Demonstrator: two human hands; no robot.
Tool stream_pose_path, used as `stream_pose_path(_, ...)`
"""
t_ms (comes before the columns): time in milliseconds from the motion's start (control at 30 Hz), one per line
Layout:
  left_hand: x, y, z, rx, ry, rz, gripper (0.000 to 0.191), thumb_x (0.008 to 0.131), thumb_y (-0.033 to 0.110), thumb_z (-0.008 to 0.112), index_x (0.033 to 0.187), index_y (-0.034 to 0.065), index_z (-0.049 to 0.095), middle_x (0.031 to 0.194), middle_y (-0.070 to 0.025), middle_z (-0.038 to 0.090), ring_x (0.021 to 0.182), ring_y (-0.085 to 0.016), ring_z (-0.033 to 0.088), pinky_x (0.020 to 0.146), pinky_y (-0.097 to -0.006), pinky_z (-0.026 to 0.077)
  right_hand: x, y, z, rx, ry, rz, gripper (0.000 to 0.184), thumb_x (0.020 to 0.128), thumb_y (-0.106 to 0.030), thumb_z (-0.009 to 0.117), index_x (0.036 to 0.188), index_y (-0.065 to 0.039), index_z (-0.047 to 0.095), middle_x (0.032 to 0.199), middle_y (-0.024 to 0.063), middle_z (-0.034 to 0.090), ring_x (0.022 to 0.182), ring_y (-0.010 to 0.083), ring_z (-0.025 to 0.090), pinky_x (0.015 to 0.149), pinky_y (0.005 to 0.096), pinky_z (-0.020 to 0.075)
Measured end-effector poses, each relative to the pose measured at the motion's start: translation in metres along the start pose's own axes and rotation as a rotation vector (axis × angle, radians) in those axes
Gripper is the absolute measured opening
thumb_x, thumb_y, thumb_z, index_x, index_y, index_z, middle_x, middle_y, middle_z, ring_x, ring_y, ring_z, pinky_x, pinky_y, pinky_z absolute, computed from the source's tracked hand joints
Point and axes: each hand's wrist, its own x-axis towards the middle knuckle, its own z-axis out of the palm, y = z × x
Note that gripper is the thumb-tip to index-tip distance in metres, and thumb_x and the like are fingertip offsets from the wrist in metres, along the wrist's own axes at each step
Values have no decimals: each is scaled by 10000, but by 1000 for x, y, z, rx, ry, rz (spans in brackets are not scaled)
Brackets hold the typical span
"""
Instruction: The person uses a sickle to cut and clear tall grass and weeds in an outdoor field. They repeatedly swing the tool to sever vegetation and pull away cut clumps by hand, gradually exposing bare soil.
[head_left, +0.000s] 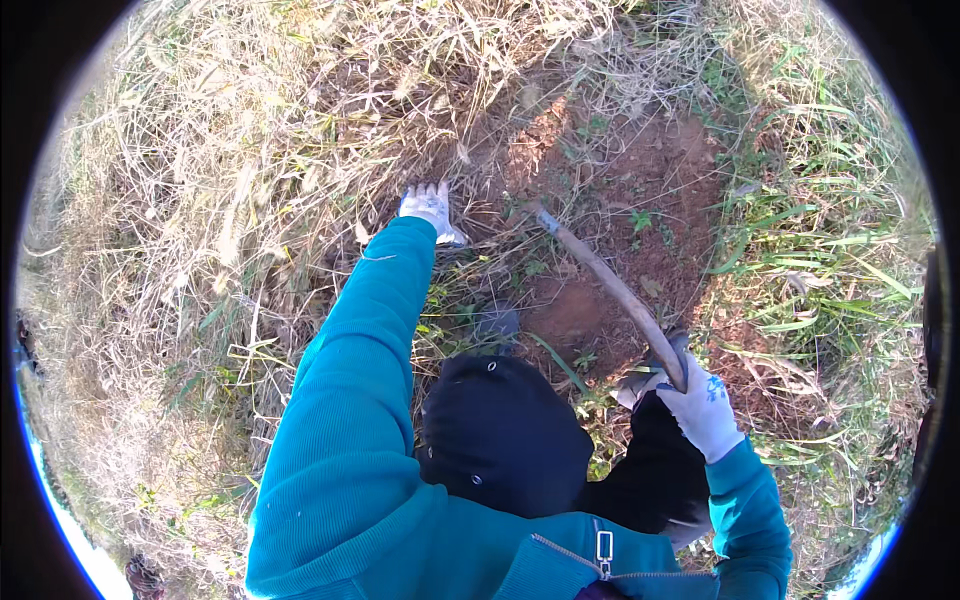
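Note:
My left hand (427, 212), in a white work glove, is low in the dry grass (330, 172), its fingers pointing away from me. Grass stems lie around the fingertips, and whether the hand grips any is hidden. My right hand (703, 409), in a white glove with a blue print, is closed around the near end of a tool's curved wooden handle (619, 289). This handle slants up and left to a grey metal socket (547, 220) at the ground. The tool's head is hidden by soil and grass, so its kind is unclear.
Reddish soil (664, 187) is exposed beyond the handle, with small weeds (640, 220). Green grass blades (795, 300) stand on the right. Dark fabric with metal eyelets (502, 435) is below my arms; a greyish shoe (497, 324) shows beyond it, and a dark trouser leg (656, 457) at right.

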Motion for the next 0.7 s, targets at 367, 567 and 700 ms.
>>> stream_pose_path(367,-71,48,89,-551,-36,133,432,942,415,462,1062,33,624,1070,-225,646,1048,-369,602,911,-449,460,91,-29,14,-219,323,-218,493,859,-248,636,1288,-73,467,918,204,659,830,379,647,704,460,507)
stream_pose_path(567,-150,-3,109,-218,-117,138,269,903,332,515,1019,99,584,925,-164,680,895,-349,651,773,-475,497,17,129,-9,-580,354,-121,583,820,-120,653,1350,-100,411,930,175,650,835,353,651,717,431,528)
stream_pose_path(700,-201,-54,129,-214,-17,-8,310,918,377,482,1043,113,587,937,-168,683,915,-353,660,782,-485,505,-83,261,0,-641,313,241,606,807,-6,587,1385,-71,414,903,186,647,708,334,635,611,366,518)
